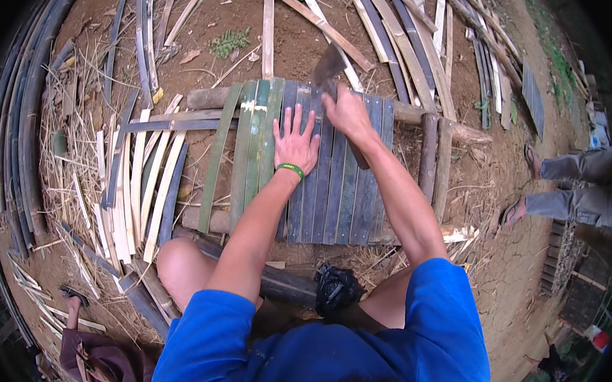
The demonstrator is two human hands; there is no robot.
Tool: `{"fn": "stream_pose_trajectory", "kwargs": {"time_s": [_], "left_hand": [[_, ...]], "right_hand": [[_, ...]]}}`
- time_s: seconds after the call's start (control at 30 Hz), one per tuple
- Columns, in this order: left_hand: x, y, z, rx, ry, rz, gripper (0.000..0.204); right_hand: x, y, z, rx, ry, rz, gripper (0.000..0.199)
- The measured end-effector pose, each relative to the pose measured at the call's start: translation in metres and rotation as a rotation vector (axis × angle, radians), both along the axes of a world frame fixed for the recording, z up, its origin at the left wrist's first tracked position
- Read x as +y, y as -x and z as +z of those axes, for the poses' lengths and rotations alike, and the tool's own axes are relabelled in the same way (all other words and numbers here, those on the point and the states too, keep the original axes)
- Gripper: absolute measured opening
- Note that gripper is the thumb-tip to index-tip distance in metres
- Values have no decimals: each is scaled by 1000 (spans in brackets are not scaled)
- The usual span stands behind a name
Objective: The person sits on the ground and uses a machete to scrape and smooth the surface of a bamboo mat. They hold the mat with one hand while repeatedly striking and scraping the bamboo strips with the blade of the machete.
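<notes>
In front of me lies a panel of split bamboo slats (331,193), green at its left and dark grey to the right, set side by side across two logs. My left hand (296,144) lies flat on the slats near the upper middle, fingers spread, a green band on the wrist. My right hand (348,114) is closed round a machete (329,66) over the panel's upper edge; its broad dark blade points away from me, and the handle's end shows below the hand. A separate green slat (219,160) rests slantwise on the logs at the panel's left.
Pale split strips (136,186) lie at the left, beside long dark bamboo poles (32,101). More strips (394,41) are strewn beyond the far log (209,98). A black plastic bag (337,289) sits between my legs. People are at the right (579,185) and lower left (106,358).
</notes>
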State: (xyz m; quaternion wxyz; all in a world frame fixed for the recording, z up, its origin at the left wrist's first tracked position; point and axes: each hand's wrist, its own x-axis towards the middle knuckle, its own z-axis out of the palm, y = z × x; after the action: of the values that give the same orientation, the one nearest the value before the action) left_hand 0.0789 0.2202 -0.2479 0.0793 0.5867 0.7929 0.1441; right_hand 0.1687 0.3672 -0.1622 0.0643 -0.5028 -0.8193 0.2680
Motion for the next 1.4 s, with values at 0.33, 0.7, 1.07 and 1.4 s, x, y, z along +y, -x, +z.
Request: {"fn": "stream_pose_trajectory", "kwargs": {"time_s": [0.33,0.7,1.07,1.4], "left_hand": [[-3,8,-25,15,-138,-5,61],[-97,-46,13,-43,-102,-229,64],[-281,-220,-36,-47,443,-860,20],[-274,-263,-35,142,623,-927,23]], "right_hand": [[14,-29,54,433,293,-96,39],[-119,-191,127,423,441,-299,33],[-215,-229,255,661,473,-383,33],[-232,-249,248,780,402,-515,28]]}}
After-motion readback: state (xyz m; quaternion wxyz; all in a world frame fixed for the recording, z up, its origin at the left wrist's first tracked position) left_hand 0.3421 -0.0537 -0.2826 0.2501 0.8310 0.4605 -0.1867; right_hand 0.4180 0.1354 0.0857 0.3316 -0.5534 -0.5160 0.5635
